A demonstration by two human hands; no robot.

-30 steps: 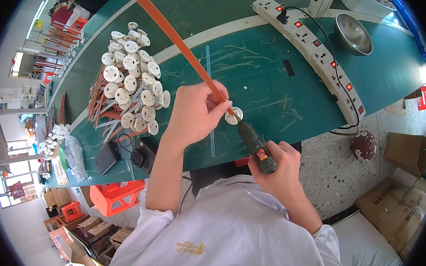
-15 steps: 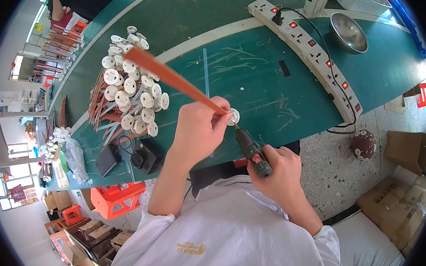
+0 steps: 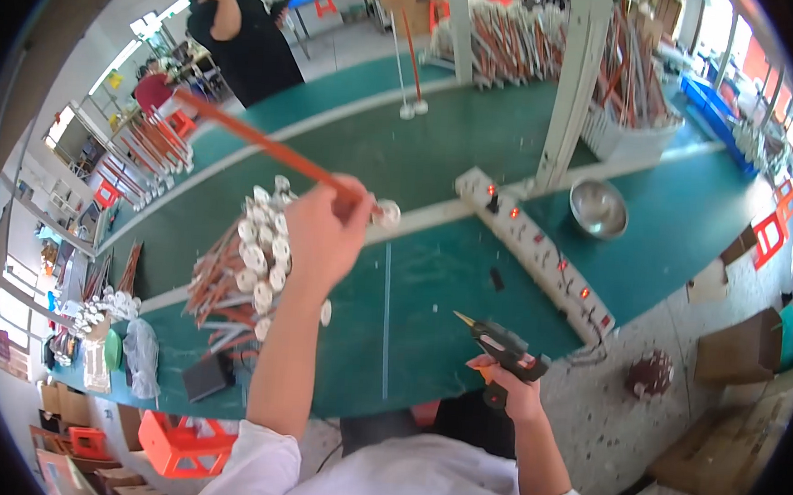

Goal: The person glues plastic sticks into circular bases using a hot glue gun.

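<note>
My left hand (image 3: pixel 323 234) is raised over the bench and pinches a long flat reddish-brown strip (image 3: pixel 262 142) near one end. A small white round disc (image 3: pixel 387 213) sits at that end, just past my fingertips. Lower right, my right hand (image 3: pixel 519 396) is wrapped round the grip of a dark glue gun (image 3: pixel 502 346), whose pointed nozzle faces up and left, apart from the disc. Beside my left forearm lies a heap of similar strips with white discs (image 3: pixel 255 257), partly hidden by that arm.
A long white power strip (image 3: pixel 550 261) with lit red switches crosses the green bench (image 3: pixel 450 269). Past it stand a metal bowl (image 3: pixel 598 210), a white post (image 3: pixel 571 95) and a white basket (image 3: pixel 630 139) of strips. Two strips (image 3: pixel 413 62) stand upright on discs farther back. A person in black (image 3: pixel 250 48) is beyond.
My left hand has lifted the strip and disc up and left, away from the glue gun. The gun has moved lower right and its nozzle has swung leftward. The view has tilted up.
</note>
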